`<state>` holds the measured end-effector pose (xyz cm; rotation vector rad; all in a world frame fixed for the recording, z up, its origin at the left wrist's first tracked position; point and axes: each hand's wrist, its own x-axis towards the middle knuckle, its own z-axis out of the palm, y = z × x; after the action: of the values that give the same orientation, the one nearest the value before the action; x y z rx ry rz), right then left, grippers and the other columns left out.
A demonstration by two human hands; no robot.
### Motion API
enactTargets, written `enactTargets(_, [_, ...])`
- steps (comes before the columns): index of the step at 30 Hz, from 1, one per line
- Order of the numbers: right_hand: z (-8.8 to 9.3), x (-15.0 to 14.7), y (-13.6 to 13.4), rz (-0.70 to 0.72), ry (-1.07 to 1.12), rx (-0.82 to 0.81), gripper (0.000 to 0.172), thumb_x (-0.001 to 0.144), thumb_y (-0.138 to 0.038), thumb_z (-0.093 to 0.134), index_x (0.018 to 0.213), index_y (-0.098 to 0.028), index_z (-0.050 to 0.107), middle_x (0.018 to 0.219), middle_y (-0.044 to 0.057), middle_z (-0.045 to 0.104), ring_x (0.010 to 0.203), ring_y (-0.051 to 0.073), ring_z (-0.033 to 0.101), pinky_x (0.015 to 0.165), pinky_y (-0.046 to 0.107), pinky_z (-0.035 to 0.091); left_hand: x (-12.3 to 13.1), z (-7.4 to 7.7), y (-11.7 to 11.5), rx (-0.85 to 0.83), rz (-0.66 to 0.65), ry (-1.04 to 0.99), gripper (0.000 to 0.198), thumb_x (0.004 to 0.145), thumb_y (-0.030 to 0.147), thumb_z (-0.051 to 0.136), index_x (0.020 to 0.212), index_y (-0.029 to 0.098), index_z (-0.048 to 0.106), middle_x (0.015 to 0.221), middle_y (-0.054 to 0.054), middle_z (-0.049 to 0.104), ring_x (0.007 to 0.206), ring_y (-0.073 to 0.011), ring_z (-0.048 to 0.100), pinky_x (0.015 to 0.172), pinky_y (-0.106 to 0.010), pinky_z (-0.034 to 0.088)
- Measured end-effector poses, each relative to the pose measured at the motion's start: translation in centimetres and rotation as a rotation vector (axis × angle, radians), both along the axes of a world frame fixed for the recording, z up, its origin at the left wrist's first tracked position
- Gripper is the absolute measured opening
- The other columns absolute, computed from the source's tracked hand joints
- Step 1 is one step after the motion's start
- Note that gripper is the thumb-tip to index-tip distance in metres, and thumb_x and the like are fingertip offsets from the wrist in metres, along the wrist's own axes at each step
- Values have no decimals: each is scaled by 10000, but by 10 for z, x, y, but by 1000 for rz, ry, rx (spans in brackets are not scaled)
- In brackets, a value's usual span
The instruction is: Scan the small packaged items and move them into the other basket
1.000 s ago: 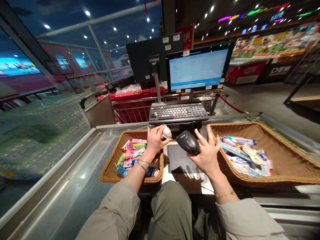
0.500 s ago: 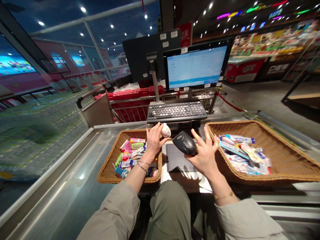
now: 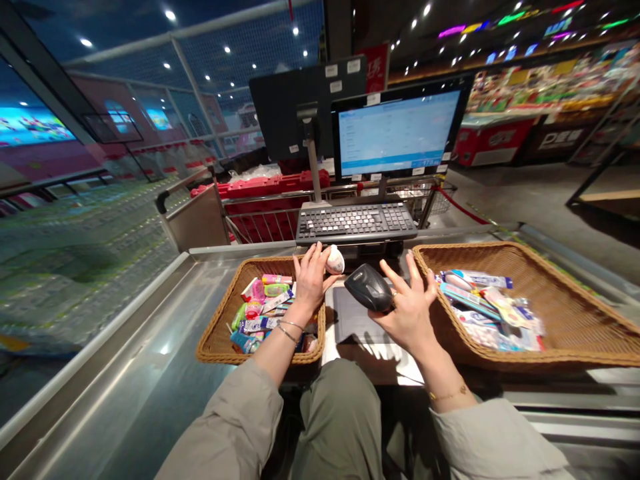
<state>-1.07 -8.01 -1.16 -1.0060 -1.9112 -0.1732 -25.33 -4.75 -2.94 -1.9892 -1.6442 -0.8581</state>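
My left hand (image 3: 311, 279) grips a small white rounded container (image 3: 335, 260) with printing on it, above the right rim of the left wicker basket (image 3: 213, 333). Its contents are small packets, tubes and bottles in pink, green and blue. In my right hand (image 3: 407, 310) is a black barcode scanner (image 3: 369, 288), its head pointing left toward the container. The thumb is beneath the scanner, and several fingers stretch away from it. The right wicker basket (image 3: 575, 320) stands beside that hand, with toothpaste-like boxes and plastic packs (image 3: 490, 307) at its left end.
Behind the hands sit a black keyboard (image 3: 357, 222) and a lit monitor (image 3: 397, 133), with a second screen (image 3: 280, 113) seen from its back. A dark flat pad (image 3: 353, 317) lies between the baskets. Metal counter (image 3: 165, 347) extends to the left.
Both hands stay almost in place. The white container has turned slightly in my left hand, and the whole view has shifted a little.
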Motion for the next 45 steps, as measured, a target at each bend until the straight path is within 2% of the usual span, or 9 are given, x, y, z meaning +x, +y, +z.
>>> enactTargets(11, [0,-2,-1,8,-24,-6,139,723,-282,668,832,-232,740,1362,59,687,1536,383,298,1217,660,100,3,5,-3,-14,4,3,733,902,428,713,1548,228,430,1583,-216,459,1505,-359,389,1200,-696,247])
enactTargets(19, [0,-2,-1,18,-3,18,173,730,-280,669,886,-232,726,1314,39,717,1507,376,360,1227,650,102,4,4,-2,3,5,-6,709,904,407,715,1530,212,445,1584,-219,456,1498,-349,404,1195,-697,260])
enactTargets(25, [0,3,-2,-41,-9,-8,113,745,-293,670,814,-208,697,1441,81,629,1535,405,292,1209,682,130,7,6,-2,8,0,5,712,887,405,737,1517,213,464,1572,-216,474,1493,-356,410,1192,-713,251])
enactTargets(30, [1,12,-4,-101,27,3,94,753,-294,671,793,-214,698,1435,84,634,1542,393,283,1220,663,123,15,14,-3,4,-30,7,686,897,443,721,1497,207,487,1557,-215,495,1484,-356,423,1198,-728,216])
enactTargets(34, [3,22,-4,-154,67,20,94,761,-303,682,774,-211,695,1406,96,653,1535,401,296,1212,674,137,28,23,-1,2,-76,13,679,903,460,710,1491,201,492,1547,-219,506,1476,-353,436,1199,-725,218])
enactTargets(38, [4,38,-1,-255,104,23,153,772,-332,692,866,-212,711,1392,127,657,1517,422,323,1176,725,176,50,31,6,15,-129,11,687,898,495,707,1484,202,499,1537,-224,517,1469,-353,447,1205,-723,210])
enactTargets(42, [4,59,1,-352,159,43,311,798,-395,701,1047,-209,715,1355,157,674,1479,431,383,1173,739,181,78,36,12,17,-197,12,709,878,489,731,1478,194,497,1543,-222,510,1462,-345,458,1207,-731,203])
enactTargets(45, [4,77,2,-413,211,43,481,812,-445,711,1224,-200,680,1350,172,671,1479,428,380,1183,730,179,98,36,16,-6,-236,15,702,874,459,745,1478,201,496,1553,-221,498,1466,-341,453,1207,-734,204])
